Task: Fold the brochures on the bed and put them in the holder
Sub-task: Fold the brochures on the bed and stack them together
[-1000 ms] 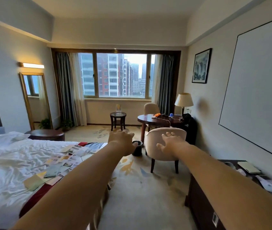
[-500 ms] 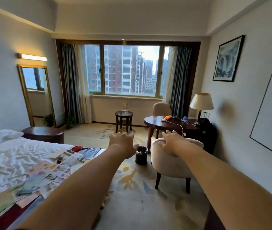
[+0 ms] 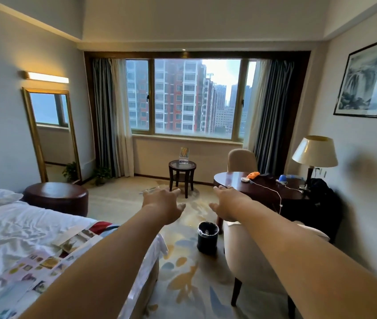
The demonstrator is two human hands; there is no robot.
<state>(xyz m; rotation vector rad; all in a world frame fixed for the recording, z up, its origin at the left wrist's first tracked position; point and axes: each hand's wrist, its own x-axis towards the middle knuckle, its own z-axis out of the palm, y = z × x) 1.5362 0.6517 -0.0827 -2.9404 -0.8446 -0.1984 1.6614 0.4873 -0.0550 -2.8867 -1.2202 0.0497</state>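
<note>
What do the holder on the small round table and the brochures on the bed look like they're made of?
The holder looks like clear acrylic or glass: it is see-through with glinting edges, too small to tell which. The brochures look like thin printed paper, lying flat and overlapping on the bed; whether glossy is unclear.

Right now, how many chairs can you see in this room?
2: one beige chair in the foreground near the black bin, another behind the round desk by the window. Others may be out of view.
</note>
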